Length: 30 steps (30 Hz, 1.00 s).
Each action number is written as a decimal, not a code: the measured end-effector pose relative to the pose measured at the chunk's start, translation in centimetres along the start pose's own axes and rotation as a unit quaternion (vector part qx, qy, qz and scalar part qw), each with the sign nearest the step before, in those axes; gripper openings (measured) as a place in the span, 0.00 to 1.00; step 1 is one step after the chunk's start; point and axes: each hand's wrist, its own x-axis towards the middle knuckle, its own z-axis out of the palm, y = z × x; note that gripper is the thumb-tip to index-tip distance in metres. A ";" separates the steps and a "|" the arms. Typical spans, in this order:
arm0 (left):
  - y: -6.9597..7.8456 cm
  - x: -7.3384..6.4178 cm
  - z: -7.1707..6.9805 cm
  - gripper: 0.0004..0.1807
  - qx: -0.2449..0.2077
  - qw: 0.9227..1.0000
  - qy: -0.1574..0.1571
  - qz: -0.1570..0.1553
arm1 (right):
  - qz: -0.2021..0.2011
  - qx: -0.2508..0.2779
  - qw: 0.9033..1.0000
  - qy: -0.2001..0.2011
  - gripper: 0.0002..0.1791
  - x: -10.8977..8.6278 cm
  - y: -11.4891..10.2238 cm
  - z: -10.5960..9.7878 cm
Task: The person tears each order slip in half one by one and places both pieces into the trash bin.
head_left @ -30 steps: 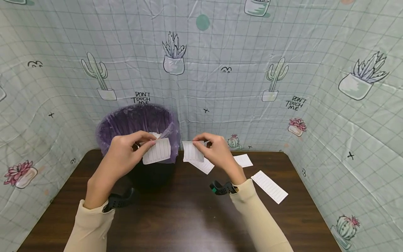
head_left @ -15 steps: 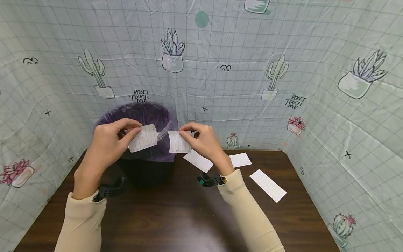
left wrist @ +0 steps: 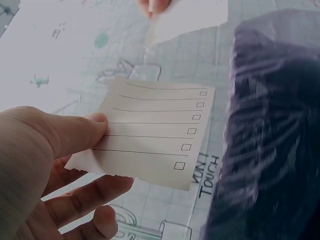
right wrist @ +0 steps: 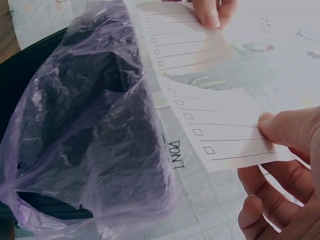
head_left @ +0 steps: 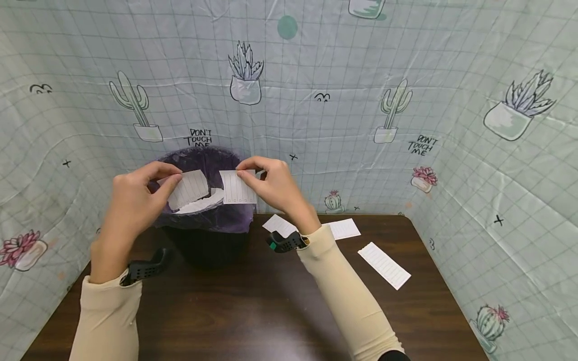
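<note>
My left hand (head_left: 135, 198) pinches a torn piece of lined paper (head_left: 188, 186) between thumb and fingertips. The left wrist view shows printed checkboxes along one side of this piece (left wrist: 155, 130) and a ragged torn edge. In my right hand (head_left: 275, 183) a second lined piece with checkboxes (head_left: 231, 188) is pinched by its upper edge. Both pieces overlap the mouth of a black trash bin (head_left: 205, 248) in the head view. A purple plastic liner (head_left: 230, 220) covers the bin's rim, and white paper (head_left: 205, 204) shows in its mouth.
Several lined paper slips lie on the dark wooden table (head_left: 253, 306): one slip (head_left: 275, 224) partly behind my right wrist, another (head_left: 345, 228) beyond the right forearm, a third (head_left: 385, 265) farther right. A cactus-print curtain (head_left: 298, 125) encloses the back and sides.
Both hands have moved left and upward with their paper pieces, from in front of and beside the bin to its mouth. The slips on the table stay put.
</note>
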 end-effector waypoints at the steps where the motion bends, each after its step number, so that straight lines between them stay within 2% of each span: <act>1: -0.2 -0.1 -0.1 0.04 -0.001 1.000 0.002 -0.001 | -0.003 -0.001 1.000 0.000 0.06 0.2 -0.1 0.0; 10: -1.5 -0.7 -0.9 0.05 -0.001 0.999 0.016 -0.029 | 0.000 -0.020 1.000 -0.015 0.07 1.6 -1.0 0.0; 16: -2.2 -0.8 -1.0 0.06 0.014 0.999 -0.004 -0.044 | -0.013 -0.055 0.998 -0.028 0.07 2.8 -1.5 -0.1; 21: -2.6 -1.0 -1.1 0.06 0.021 0.998 -0.020 -0.055 | -0.008 -0.073 0.996 -0.040 0.07 3.8 -1.7 -0.1; 30: -1.9 -0.9 -0.3 0.08 0.032 0.997 -0.051 -0.056 | 0.004 -0.055 0.997 -0.056 0.05 4.2 -1.6 0.8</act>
